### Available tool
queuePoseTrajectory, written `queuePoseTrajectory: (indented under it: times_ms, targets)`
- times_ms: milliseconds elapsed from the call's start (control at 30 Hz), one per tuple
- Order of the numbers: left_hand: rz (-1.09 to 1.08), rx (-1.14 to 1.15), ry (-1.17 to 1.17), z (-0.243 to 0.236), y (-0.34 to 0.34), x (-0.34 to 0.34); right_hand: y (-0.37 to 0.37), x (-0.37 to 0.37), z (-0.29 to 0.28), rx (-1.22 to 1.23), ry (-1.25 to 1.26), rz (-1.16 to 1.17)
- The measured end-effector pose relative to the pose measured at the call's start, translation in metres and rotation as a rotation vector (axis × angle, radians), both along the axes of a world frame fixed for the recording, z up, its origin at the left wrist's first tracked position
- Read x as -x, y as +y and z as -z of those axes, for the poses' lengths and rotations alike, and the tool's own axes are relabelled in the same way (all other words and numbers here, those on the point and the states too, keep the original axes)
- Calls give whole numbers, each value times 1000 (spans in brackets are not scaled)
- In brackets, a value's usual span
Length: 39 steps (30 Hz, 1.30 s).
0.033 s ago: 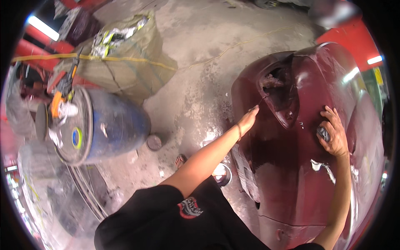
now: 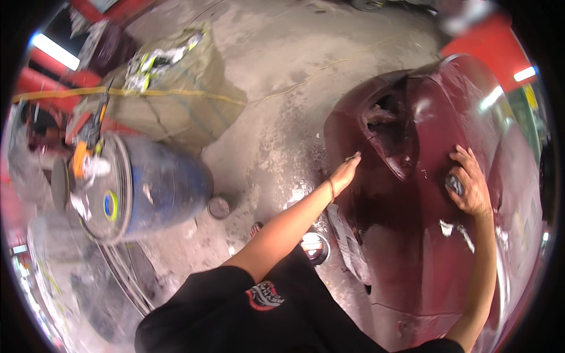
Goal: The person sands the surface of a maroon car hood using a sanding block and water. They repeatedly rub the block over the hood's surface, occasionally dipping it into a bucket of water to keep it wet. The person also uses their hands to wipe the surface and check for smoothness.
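A dark red car body panel [image 2: 388,235], wet and shiny in places, fills the right side, with an empty headlight opening [image 2: 391,135] at its far end. My right hand [image 2: 471,185] lies on the panel to the right of that opening, its fingers curled round a small dark grey pad [image 2: 454,185]; most of the pad is hidden under the palm. At the panel's left edge, just below the opening, rests my left hand [image 2: 345,172]. Its fingers are stretched out and it holds nothing that I can see. Pale scraped patches [image 2: 445,227] show near my right wrist.
A blue drum [image 2: 168,182] stands at left, with a roll of tape [image 2: 110,205] and an orange-and-black tool [image 2: 82,154] on its lid. Behind it sits a large stuffed sack [image 2: 194,112]. A round container [image 2: 315,248] stands on the floor beside me, and a small can [image 2: 219,207] by the drum.
The whole view has shifted slightly. Both hands keep nearly the same places on the panel, and the right still grips the grey pad.
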<state>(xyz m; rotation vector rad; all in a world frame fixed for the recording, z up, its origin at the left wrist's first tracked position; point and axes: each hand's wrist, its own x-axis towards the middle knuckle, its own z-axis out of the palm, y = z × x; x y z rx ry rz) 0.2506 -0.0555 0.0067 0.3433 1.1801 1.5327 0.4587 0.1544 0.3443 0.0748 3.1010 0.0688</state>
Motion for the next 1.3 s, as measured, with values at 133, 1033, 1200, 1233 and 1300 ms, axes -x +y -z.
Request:
queuePoseTrajectory:
  times_ms: [133, 1033, 1200, 1233, 1300]
  targets:
    - [134, 182, 88, 0, -46, 27, -4, 15, 1, -27, 8, 16]
    - [1361, 457, -826, -100, 51, 86, -275, 146, 131, 35, 703, 1801]
    - [1837, 379, -771, -107, 82, 129, -287, 187, 111, 1022, 1472, 1836]
    - [1907, 340, -764, -113, 87, 138, -286, 200, 105, 1230, 1544, 1756]
    - [1854, 375, -737, -126, 96, 151, -281, 211, 114, 1271, 1668, 1717]
